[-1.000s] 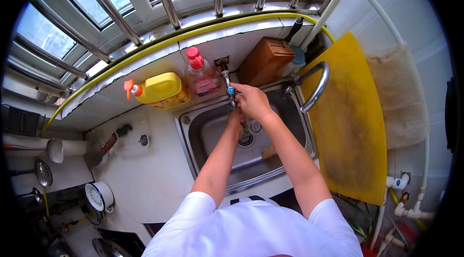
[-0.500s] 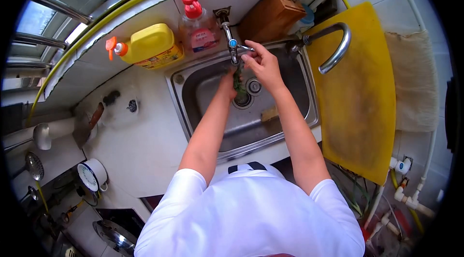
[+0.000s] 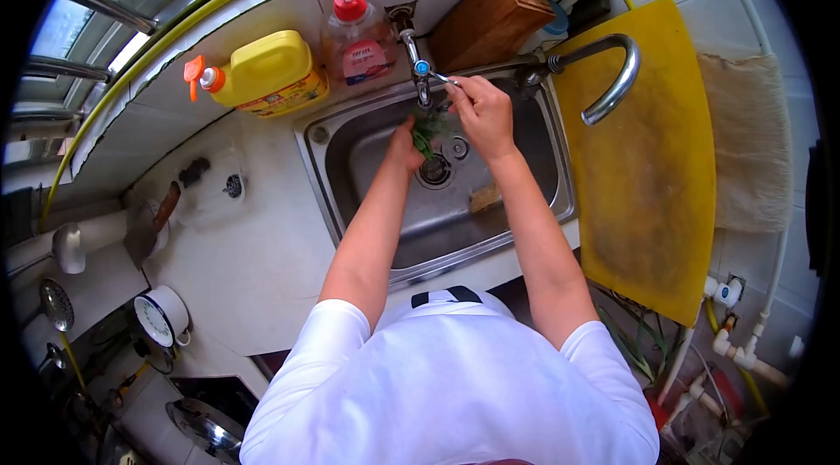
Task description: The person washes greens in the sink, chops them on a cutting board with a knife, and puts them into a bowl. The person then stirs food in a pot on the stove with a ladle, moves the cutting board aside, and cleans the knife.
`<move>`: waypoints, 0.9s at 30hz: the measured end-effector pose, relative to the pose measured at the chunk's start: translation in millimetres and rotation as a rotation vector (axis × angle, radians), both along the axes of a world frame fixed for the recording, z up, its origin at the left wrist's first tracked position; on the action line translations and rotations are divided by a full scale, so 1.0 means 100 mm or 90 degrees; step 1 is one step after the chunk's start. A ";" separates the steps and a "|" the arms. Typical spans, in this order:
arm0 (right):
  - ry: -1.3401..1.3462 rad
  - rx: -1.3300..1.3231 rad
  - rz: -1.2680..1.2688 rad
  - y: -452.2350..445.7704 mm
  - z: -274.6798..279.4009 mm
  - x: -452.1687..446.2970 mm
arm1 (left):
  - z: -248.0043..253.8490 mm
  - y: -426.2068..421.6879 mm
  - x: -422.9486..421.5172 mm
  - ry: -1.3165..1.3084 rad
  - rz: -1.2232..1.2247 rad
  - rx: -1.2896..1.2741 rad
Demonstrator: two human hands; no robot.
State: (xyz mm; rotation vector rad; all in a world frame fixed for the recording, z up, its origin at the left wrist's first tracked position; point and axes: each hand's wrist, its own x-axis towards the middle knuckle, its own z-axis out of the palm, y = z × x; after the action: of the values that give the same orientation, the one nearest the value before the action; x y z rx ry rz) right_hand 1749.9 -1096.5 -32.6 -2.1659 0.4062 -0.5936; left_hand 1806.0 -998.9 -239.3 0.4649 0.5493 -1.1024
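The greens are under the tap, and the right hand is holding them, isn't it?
Not quite: the head view shows the left hand holding the greens, not the right hand. The greens are under the tap, just as you said.
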 end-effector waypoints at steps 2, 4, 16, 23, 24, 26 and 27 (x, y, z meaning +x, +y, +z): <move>0.009 -0.017 0.006 0.01 0.00 -0.01 | 0.03 0.00 0.00 0.031 0.017 0.022; 0.006 -0.011 0.000 0.03 -0.01 -0.01 | 0.00 0.00 0.00 -0.042 -0.010 0.028; 0.119 0.413 -0.101 -0.11 -0.81 -0.36 | 0.22 0.23 -0.05 -0.090 -0.140 0.181; 0.348 0.506 -0.105 0.08 -1.30 -0.47 | 0.44 0.21 -0.22 -0.104 -0.047 0.132; 0.349 0.509 -0.106 0.09 -1.39 -0.45 | 0.39 0.21 -0.24 -0.103 -0.030 0.066; 0.265 0.277 -0.059 0.09 -1.64 -0.39 | 0.35 0.20 -0.23 -0.102 -0.015 0.000; 0.265 0.278 -0.059 0.11 -1.55 -0.36 | 0.35 0.18 -0.21 -0.084 0.001 -0.052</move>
State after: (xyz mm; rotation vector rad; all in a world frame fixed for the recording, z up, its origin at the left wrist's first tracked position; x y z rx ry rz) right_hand 1714.0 -1085.0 -187.6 -1.8418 0.7848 -0.0794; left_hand 1784.9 -980.8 -204.6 0.4627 0.3881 -1.0803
